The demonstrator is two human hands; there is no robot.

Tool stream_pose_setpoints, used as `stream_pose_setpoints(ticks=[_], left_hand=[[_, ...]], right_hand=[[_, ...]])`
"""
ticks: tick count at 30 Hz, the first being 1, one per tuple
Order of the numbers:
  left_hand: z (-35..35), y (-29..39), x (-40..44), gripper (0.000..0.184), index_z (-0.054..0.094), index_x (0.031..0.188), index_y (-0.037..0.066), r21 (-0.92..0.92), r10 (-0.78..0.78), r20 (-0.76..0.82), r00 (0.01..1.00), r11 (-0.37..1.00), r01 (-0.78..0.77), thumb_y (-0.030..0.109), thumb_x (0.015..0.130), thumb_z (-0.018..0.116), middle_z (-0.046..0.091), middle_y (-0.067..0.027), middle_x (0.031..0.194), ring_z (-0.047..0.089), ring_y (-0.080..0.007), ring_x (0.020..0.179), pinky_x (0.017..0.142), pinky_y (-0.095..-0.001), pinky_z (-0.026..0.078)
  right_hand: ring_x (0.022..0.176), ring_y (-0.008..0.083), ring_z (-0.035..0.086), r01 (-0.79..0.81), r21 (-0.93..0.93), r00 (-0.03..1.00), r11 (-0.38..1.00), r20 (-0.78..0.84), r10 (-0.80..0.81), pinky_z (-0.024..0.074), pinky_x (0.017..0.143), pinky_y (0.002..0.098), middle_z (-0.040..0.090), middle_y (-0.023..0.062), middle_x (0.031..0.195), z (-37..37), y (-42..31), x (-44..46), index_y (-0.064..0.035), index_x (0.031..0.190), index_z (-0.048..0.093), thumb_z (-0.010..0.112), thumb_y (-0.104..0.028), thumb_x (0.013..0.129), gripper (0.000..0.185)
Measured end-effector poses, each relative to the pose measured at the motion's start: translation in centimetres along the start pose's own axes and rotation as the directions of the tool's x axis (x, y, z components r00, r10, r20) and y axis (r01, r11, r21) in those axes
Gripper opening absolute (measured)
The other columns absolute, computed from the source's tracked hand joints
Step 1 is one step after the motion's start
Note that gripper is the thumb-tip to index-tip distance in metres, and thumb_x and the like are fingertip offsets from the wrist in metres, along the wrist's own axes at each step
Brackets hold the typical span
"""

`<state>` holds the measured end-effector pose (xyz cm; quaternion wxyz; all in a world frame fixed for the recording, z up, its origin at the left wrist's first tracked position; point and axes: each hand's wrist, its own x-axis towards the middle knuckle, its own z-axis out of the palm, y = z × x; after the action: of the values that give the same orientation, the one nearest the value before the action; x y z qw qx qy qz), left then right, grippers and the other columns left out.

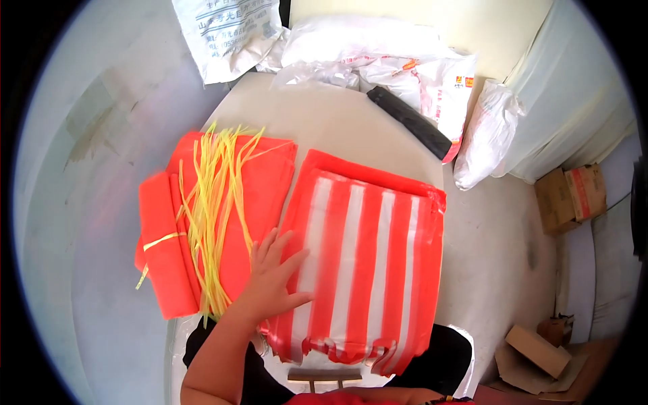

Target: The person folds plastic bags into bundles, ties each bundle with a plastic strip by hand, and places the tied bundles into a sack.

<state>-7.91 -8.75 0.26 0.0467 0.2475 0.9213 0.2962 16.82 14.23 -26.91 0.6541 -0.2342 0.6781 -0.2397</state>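
Observation:
My left hand point(275, 273) has its fingers spread over the left edge of a stack of red-and-white striped bags point(356, 260), with nothing in its grip. Left of it, a bundle of yellow strips point(217, 202) lies across flat red sheets point(260, 185). A folded red bundle point(164, 236), tied round with a yellow strip, sits at the far left of the sheets. My right hand does not show; only part of an arm appears at the bottom edge.
White printed sacks point(378, 44) stand at the back of the table point(270, 104). A black roll point(410, 123) leans near them, beside a white bag point(487, 135). Cardboard boxes point(570, 196) are at the right, with opened cardboard point(540, 358) lower down.

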Motion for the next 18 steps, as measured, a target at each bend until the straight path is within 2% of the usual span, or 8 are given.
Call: stream_pose_setpoints(ticks=[4, 5, 8, 9, 12, 15, 18], left_hand=[[-0.1, -2.2, 0.6, 0.081, 0.064, 0.144, 0.015, -0.055, 0.014, -0.050, 0.999, 0.998, -0.016, 0.037, 0.071, 0.093, 0.036, -0.0176, 0.165, 0.021, -0.0445, 0.158, 0.127, -0.0649, 0.018], [-0.1, -2.8, 0.9, 0.082, 0.064, 0.143, 0.015, -0.028, 0.037, -0.081, 0.996, 0.999, -0.039, 0.034, 0.069, 0.093, 0.040, -0.0174, 0.162, 0.026, -0.0440, 0.156, 0.126, -0.0629, 0.023], [-0.3, -3.3, 1.0, 0.080, 0.065, 0.142, 0.016, -0.031, 0.044, -0.091, 0.995, 0.998, -0.047, 0.034, 0.070, 0.092, 0.044, -0.0174, 0.160, 0.029, -0.0444, 0.154, 0.125, -0.0608, 0.029], [-0.4, -2.9, 1.0, 0.083, 0.063, 0.145, 0.014, -0.018, 0.023, -0.060, 0.998, 1.000, -0.024, 0.035, 0.069, 0.090, 0.041, -0.0160, 0.163, 0.029, -0.0455, 0.155, 0.124, -0.0601, 0.032], [-0.1, -1.5, 1.2, 0.089, 0.055, 0.152, 0.012, 0.027, 0.030, -0.011, 0.999, 0.999, -0.030, 0.031, 0.073, 0.090, 0.034, -0.0183, 0.168, 0.025, -0.0439, 0.158, 0.125, -0.0571, 0.032], [1.6, -0.4, 0.6, 0.096, 0.044, 0.159, 0.009, -0.031, -0.078, -0.019, 0.997, 0.997, 0.077, 0.030, 0.077, 0.089, 0.027, -0.0219, 0.172, 0.022, -0.0437, 0.160, 0.126, -0.0544, 0.030], [1.5, 0.8, -0.4, 0.094, 0.041, 0.160, 0.006, -0.081, -0.060, 0.002, 0.998, 0.995, 0.060, 0.037, 0.084, 0.085, 0.025, -0.0307, 0.169, 0.025, -0.0485, 0.158, 0.126, -0.0574, 0.027]], right_hand=[[0.116, 0.0399, 0.066, 0.009, 0.007, 1.000, 1.000, -0.011, -0.009, 0.0522, 0.101, 0.0443, 0.071, 0.0207, 0.129, -1.4, 0.2, 0.1, -0.0103, 0.131, 0.068, 0.060, -0.039, 0.102, 0.041], [0.116, 0.0400, 0.066, 0.013, 0.011, 1.000, 1.000, -0.015, -0.013, 0.0521, 0.101, 0.0443, 0.071, 0.0207, 0.129, -1.5, 0.1, 0.1, -0.0104, 0.131, 0.068, 0.060, -0.039, 0.102, 0.041], [0.116, 0.0400, 0.066, 0.020, 0.017, 1.000, 1.000, -0.024, -0.019, 0.0519, 0.102, 0.0444, 0.070, 0.0208, 0.129, -2.1, 0.2, 0.1, -0.0105, 0.132, 0.068, 0.059, -0.039, 0.103, 0.041], [0.116, 0.0400, 0.066, 0.021, 0.021, 0.999, 1.000, -0.028, -0.021, 0.0519, 0.102, 0.0444, 0.070, 0.0208, 0.130, -2.2, 0.2, 0.3, -0.0105, 0.132, 0.068, 0.059, -0.039, 0.103, 0.041], [0.117, 0.0400, 0.066, 0.032, 0.022, 0.999, 0.999, -0.040, -0.031, 0.0517, 0.102, 0.0445, 0.070, 0.0208, 0.130, -1.8, 0.3, 0.9, -0.0107, 0.133, 0.067, 0.058, -0.038, 0.104, 0.041], [0.117, 0.0401, 0.066, 0.036, 0.014, 0.998, 0.999, -0.054, -0.035, 0.0515, 0.103, 0.0446, 0.070, 0.0209, 0.131, -1.0, 0.0, 1.6, -0.0108, 0.134, 0.067, 0.057, -0.038, 0.104, 0.041], [0.118, 0.0401, 0.066, 0.036, 0.002, 0.998, 0.999, -0.059, -0.035, 0.0513, 0.103, 0.0447, 0.070, 0.0209, 0.131, 0.0, -1.0, 2.6, -0.0109, 0.135, 0.066, 0.057, -0.038, 0.105, 0.041]])
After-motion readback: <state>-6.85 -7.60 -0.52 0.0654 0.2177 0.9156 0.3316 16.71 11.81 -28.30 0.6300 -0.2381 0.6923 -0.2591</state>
